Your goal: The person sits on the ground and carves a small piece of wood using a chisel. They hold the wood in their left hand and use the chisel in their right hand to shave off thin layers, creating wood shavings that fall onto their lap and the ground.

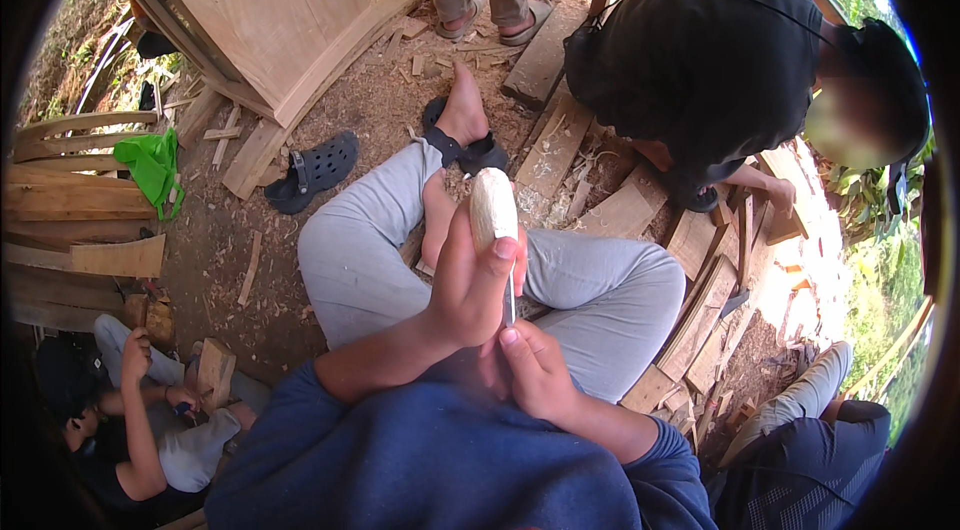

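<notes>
In the head view, the left hand (pixel 467 292) has its fingers wrapped round a pale piece of wood (pixel 493 210), thumb pressed on its side, probably to steady it. It sits above the crossed legs (pixel 372 255), rounded end pointing away. The right hand (pixel 541 372) pinches a thin metal blade (pixel 511 306) close by, seemingly for fine control.

A head-worn fisheye looks down from close above the person's crossed legs (pixel 370 265).
</notes>
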Motion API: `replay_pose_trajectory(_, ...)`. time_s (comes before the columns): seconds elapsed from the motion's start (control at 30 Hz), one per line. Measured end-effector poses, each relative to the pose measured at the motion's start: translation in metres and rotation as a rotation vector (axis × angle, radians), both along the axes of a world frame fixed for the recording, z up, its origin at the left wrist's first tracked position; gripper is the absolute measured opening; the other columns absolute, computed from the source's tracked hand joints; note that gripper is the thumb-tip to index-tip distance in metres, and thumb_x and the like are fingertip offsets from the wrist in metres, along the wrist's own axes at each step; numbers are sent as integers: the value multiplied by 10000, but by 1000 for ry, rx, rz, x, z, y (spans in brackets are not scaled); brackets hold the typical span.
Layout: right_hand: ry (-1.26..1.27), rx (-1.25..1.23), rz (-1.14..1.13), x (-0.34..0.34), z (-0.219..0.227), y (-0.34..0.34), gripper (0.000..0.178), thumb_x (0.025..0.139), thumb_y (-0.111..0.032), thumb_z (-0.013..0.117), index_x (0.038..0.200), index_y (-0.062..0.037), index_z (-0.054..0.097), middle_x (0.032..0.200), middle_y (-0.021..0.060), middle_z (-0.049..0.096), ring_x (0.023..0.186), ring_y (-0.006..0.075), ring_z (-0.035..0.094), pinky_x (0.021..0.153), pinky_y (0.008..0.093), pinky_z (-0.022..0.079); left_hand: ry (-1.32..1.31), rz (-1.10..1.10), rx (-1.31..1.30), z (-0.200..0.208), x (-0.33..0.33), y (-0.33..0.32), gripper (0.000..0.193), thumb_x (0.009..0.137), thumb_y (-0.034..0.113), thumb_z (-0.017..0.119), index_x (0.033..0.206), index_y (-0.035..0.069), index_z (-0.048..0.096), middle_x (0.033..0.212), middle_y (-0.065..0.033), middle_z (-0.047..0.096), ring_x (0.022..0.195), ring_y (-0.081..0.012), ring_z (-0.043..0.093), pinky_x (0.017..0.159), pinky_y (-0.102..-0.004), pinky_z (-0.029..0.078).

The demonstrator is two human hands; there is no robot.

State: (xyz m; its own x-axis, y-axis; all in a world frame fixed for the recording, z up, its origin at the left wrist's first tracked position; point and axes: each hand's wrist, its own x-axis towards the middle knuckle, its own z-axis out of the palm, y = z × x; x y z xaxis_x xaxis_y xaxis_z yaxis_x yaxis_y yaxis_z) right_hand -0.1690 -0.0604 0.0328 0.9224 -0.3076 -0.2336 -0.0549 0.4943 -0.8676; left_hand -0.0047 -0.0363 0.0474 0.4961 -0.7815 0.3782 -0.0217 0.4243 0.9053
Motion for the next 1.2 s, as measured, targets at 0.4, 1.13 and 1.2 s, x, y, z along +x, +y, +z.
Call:
replay_pose_trajectory(0.4, -23, 4, 7, -2, 1, 0, 384, 1183, -331, 374, 1041, -40, 580, 763, 58, 599, 622, 118, 532, 561, 274, 432, -3, -24, 54, -1, 1, 5, 621, 1131, 298, 511, 1578, -63, 274, 960, -92, 583, 718, -102, 567, 622, -255, 508)
replay_pose_trajectory(1.13, -59, -41, -7, -3, -3, -2, 368, 1174, -308, 383, 978, -44, 549, 803, 62, 620, 734, 151, 577, 696, 313, 491, 89, -54, 49, 1, -5, 4, 638, 1109, 341, 568, 1546, -44, 308, 935, -81, 590, 694, -92, 569, 618, -245, 508)
replay_pose_trajectory(1.2, -69, -39, -8, -4, -9, -2, 360, 1169, -296, 385, 982, -41, 555, 811, 60, 626, 752, 152, 589, 711, 316, 499, 103, -52, 35, 3, -7, 4, 655, 1110, 320, 566, 1578, -32, 273, 965, -87, 585, 722, -99, 573, 636, -254, 514)
